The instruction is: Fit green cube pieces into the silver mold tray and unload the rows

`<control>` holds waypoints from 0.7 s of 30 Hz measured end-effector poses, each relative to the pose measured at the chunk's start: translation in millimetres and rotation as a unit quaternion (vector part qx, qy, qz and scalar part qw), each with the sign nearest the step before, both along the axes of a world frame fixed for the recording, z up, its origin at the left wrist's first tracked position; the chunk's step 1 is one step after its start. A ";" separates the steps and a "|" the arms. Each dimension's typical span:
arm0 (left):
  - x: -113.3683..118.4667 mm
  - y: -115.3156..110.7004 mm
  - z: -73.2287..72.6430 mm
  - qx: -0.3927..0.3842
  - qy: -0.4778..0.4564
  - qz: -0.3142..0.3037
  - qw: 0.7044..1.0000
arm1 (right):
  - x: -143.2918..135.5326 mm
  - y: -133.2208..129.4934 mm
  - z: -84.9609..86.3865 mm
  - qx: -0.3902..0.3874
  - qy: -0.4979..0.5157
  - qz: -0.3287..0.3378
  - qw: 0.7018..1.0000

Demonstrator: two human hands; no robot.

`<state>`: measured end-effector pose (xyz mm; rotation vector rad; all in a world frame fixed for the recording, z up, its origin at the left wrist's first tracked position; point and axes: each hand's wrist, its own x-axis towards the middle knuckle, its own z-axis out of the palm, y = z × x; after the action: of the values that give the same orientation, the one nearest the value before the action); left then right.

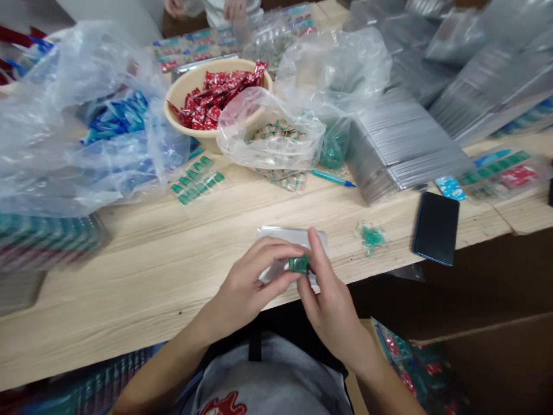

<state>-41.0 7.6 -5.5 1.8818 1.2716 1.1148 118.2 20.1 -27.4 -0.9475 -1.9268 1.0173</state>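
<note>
Both my hands meet close to the table's front edge around a small green piece [299, 264], shiny and block-like; its exact kind is too small to tell. My left hand [254, 276] pinches it between thumb and fingers. On its other side, the fingers of my right hand [326, 288] close in against the same piece. Under the hands lies a clear plastic tray [270, 232], partly covered by them. To the right sits a little heap of green bits [371, 236].
A phone [436, 227] lies at right. Behind stand a bowl [173, 109] of red packets, a bag of patterned pieces [279, 129], a bag of blue pieces [121, 118] and stacked clear trays [406, 144]. Green pieces in rows [196, 180] lie mid-left. Another person's hand [235, 8] shows at the back.
</note>
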 end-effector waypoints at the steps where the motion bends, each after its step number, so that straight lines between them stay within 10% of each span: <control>1: -1.0 -1.6 -1.2 -0.029 -0.040 0.001 0.999 | 0.2 -0.2 -0.6 -0.006 0.013 -0.007 1.000; 5: -17.0 -6.1 -5.8 -0.106 -0.104 0.043 0.988 | 5.0 -3.2 -5.9 -0.100 0.103 -0.055 0.988; 10: -58.3 -4.6 -28.9 -0.054 0.065 0.118 0.989 | 21.5 -4.5 -20.6 -0.174 0.168 -0.140 0.960; 21: -62.6 10.9 -53.5 0.092 0.315 0.010 0.945 | 32.0 -5.2 -39.3 -0.211 0.133 -0.166 0.954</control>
<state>-103.6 18.5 -59.0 2.4922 1.5590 0.6670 150.2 14.9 -66.7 -1.2479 -1.2957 1.3005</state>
